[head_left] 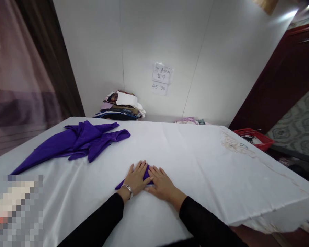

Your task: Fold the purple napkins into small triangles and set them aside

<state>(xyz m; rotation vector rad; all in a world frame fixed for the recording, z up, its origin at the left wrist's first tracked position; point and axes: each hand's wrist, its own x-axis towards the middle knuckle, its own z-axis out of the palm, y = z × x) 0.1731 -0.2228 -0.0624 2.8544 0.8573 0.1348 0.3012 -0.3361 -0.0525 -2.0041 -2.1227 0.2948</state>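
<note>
A small folded purple napkin (146, 174) lies on the white tablecloth near the middle, its left corner ending in a point. My left hand (137, 179), with a silver band at the wrist, presses flat on it with fingers stretched out. From the right, my right hand (161, 183) also lies flat over its edge, fingers extended and the thumbs close together. Much of the napkin is hidden beneath both hands. Farther left rests a loose, crumpled heap of purple cloth (84, 139), apart from my hands.
The white-covered table (190, 161) reaches back toward a pale wall. Behind its far edge sits a stack of folded fabrics (122, 106), with pinkish cloth (186, 120) farther right. A paper sign (161, 73) hangs on the wall. A red basket (265, 142) stands beyond the right edge.
</note>
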